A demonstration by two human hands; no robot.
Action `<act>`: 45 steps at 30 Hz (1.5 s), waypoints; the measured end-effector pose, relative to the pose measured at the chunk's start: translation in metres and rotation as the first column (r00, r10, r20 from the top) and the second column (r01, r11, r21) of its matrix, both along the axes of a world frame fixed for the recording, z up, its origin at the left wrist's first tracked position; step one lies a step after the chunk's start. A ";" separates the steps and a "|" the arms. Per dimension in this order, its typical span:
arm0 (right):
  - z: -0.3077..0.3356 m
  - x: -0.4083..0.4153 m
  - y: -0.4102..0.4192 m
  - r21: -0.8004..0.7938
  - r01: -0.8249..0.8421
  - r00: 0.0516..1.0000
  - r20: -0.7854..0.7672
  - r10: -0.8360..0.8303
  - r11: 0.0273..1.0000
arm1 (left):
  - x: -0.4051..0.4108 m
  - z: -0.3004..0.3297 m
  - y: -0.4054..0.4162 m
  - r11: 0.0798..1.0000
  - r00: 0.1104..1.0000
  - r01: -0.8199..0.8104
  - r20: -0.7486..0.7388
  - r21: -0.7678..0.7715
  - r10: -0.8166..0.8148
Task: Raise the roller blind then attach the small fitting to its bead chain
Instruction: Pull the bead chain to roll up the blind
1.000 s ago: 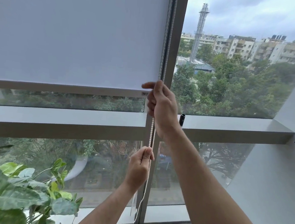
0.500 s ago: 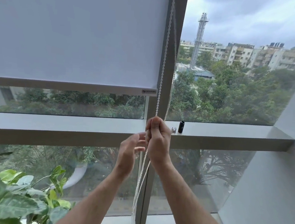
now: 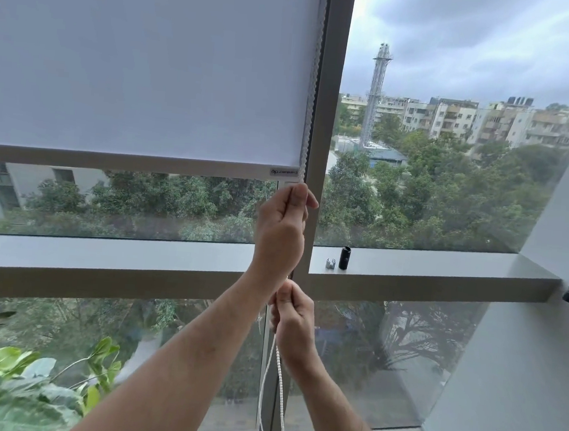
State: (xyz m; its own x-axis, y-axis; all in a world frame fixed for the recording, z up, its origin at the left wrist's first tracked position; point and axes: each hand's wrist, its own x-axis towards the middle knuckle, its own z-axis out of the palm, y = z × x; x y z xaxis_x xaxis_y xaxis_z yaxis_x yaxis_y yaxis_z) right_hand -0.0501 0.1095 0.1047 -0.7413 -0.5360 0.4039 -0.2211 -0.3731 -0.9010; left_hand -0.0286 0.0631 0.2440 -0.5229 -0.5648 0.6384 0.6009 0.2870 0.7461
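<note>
Beyond the glass stand trees and apartment blocks under grey cloud. The roller blind point(image 3: 145, 62) hangs half-lowered, its bottom-bar label too blurred to read. The left hand point(image 3: 280, 228), raised, pinches the bead chain point(image 3: 307, 114); the right hand point(image 3: 293, 319) clenches it lower. A small silver fitting point(image 3: 330, 263) sits beside a black cylinder point(image 3: 344, 257) on the sill point(image 3: 443, 267).

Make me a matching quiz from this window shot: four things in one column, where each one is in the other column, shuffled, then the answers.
Things
1. Left hand
2. Right hand
3. Black cylinder
4. Plant

Places
A. Standing on the sill, right of the post
B. Bottom left corner
C. Gripping the chain just under the blind
D. Gripping the chain below the sill

Pairs: 1-C, 2-D, 3-A, 4-B
</note>
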 end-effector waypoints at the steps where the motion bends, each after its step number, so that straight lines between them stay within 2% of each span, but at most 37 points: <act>1: 0.001 -0.003 0.002 0.023 -0.056 0.998 0.021 0.056 0.998 | -0.001 -0.003 0.001 1.000 1.000 -0.016 -0.011 -0.012 0.015; 3: 0.005 -0.010 0.007 0.123 -0.155 0.987 -0.010 0.158 0.980 | 0.001 -0.011 0.001 0.999 0.999 -0.033 -0.014 -0.010 0.033; 5: 0.016 -0.021 0.013 0.268 -0.159 0.979 -0.082 0.187 0.950 | 0.002 -0.023 -0.001 0.999 0.999 -0.046 -0.002 -0.007 0.046; 7: 0.038 -0.031 0.017 0.307 -0.125 0.983 -0.088 0.159 0.944 | 0.002 -0.042 -0.004 0.998 0.997 -0.068 0.047 -0.004 0.068; 9: 0.066 -0.037 0.021 0.226 -0.101 0.992 -0.049 0.115 0.969 | 0.003 -0.062 -0.005 0.998 0.996 -0.044 0.085 0.038 0.041; 11: 0.095 -0.037 0.019 0.107 -0.140 0.990 0.007 0.140 0.984 | 0.005 -0.081 -0.006 1.000 0.994 -0.027 0.104 0.014 0.025; 17: 0.180 -0.022 -0.003 -0.080 -0.216 0.974 -0.083 0.210 0.973 | 0.016 -0.132 -0.001 0.999 0.980 -0.023 0.196 0.028 0.017; 21: 0.195 -0.016 -0.018 -0.189 -0.059 0.995 -0.090 0.043 0.980 | 0.020 -0.137 -0.002 0.999 0.976 -0.005 0.219 0.033 -0.003; 24: 0.188 -0.010 -0.021 -0.299 -0.082 0.995 -0.081 0.061 0.951 | 0.022 -0.133 -0.012 0.997 0.972 0.057 0.224 0.055 -0.068; 27: 0.186 -0.009 -0.019 -0.369 -0.155 0.988 -0.068 0.139 0.916 | 0.027 -0.121 -0.029 0.983 0.944 0.183 0.277 0.018 -0.181; 30: 0.178 -0.007 -0.018 -0.371 -0.159 0.986 -0.106 0.128 0.915 | 0.030 -0.102 -0.047 0.976 0.919 0.205 0.331 0.066 -0.216; 33: 0.156 -0.002 -0.019 -0.341 -0.128 0.989 -0.117 0.093 0.931 | 0.025 -0.071 -0.057 0.983 0.953 0.170 0.244 0.071 -0.182; 37: 0.118 0.001 -0.023 -0.289 -0.084 0.996 -0.040 0.076 0.954 | 0.022 -0.004 -0.049 0.989 0.985 0.143 0.094 0.018 -0.145; 42: 0.101 0.004 -0.021 -0.243 -0.064 0.998 0.008 0.068 0.968 | 0.017 0.073 -0.025 0.972 0.973 0.230 -0.015 -0.042 -0.231; 45: 0.102 0.005 -0.018 -0.211 -0.039 0.999 -0.009 0.038 0.977 | 0.011 0.109 -0.014 0.961 0.961 0.275 -0.015 0.004 -0.275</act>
State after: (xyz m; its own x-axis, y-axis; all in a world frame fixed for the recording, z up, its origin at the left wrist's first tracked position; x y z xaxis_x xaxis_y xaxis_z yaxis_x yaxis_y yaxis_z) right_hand -0.0448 0.0918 0.2064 -0.7192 -0.4665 0.5148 -0.2072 -0.5633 -0.7999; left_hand -0.0174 0.0490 0.3533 -0.6496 -0.4044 0.6438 0.6666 0.1042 0.7381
